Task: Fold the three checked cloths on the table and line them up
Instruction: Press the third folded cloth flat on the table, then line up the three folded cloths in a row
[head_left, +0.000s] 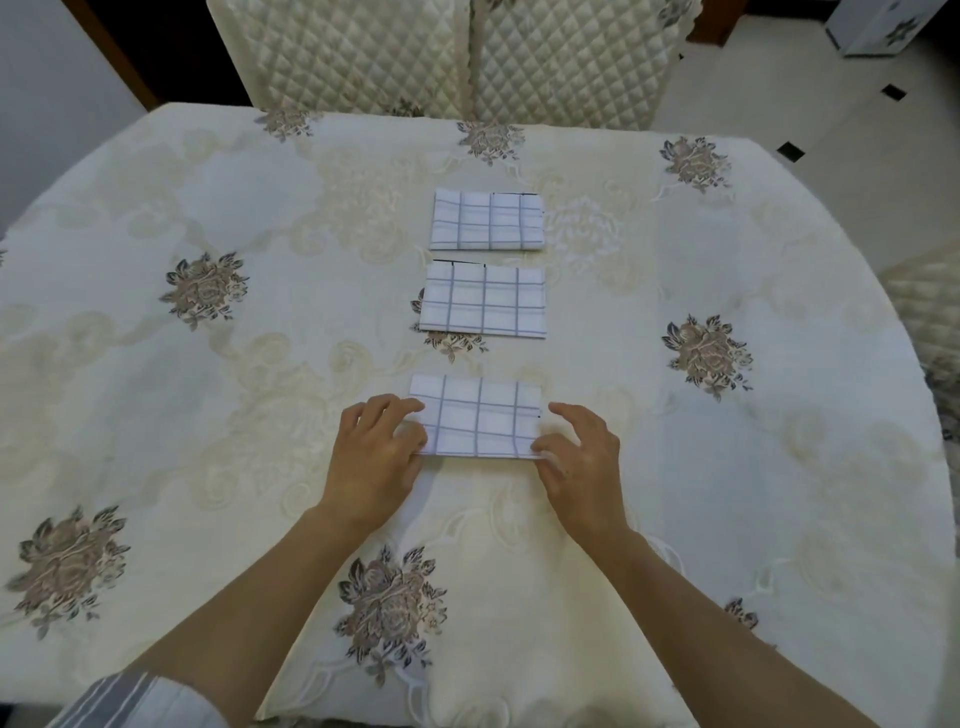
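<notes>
Three white cloths with a blue check lie folded into flat rectangles in a column down the middle of the table. The far cloth (487, 220) and the middle cloth (483, 300) lie untouched. The near cloth (478, 418) sits between my hands. My left hand (375, 452) pinches its left edge with thumb and curled fingers. My right hand (577, 452) pinches its near right corner, the other fingers curved over the right edge.
The table (779, 312) wears a cream cloth with embroidered flower motifs. Two quilted cream chair backs (457, 57) stand at the far side. Tiled floor shows at the upper right, with another quilted seat (930, 312) at the right edge.
</notes>
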